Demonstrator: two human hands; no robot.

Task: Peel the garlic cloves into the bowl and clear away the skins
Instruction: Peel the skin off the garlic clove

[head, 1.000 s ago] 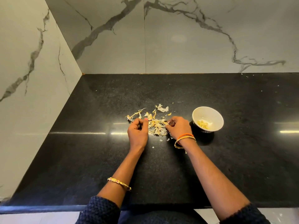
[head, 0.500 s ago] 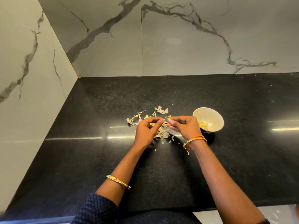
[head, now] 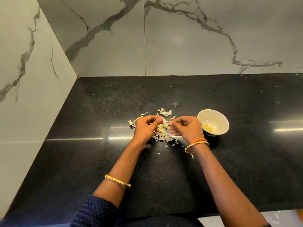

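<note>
A heap of pale, papery garlic skins (head: 162, 134) lies on the black counter (head: 246, 161), with loose bits scattered around it. Just above the heap, my left hand (head: 145, 129) and my right hand (head: 187, 129) meet fingertip to fingertip, fingers curled. Between them they pinch a small pale garlic piece (head: 165, 123); whether it is clove or skin is too small to tell. To the right of my right hand stands a white bowl (head: 200, 115) holding several peeled yellowish cloves (head: 208, 127).
Marble walls close off the counter at the back and on the left, forming a corner (head: 78, 77). The counter's front edge (head: 246, 210) runs along the bottom. Bangles sit on both wrists.
My hands have come off the skin heap, risen slightly and drawn together over it, fingertips now meeting on a small garlic piece. The bowl stays where it was.
</note>
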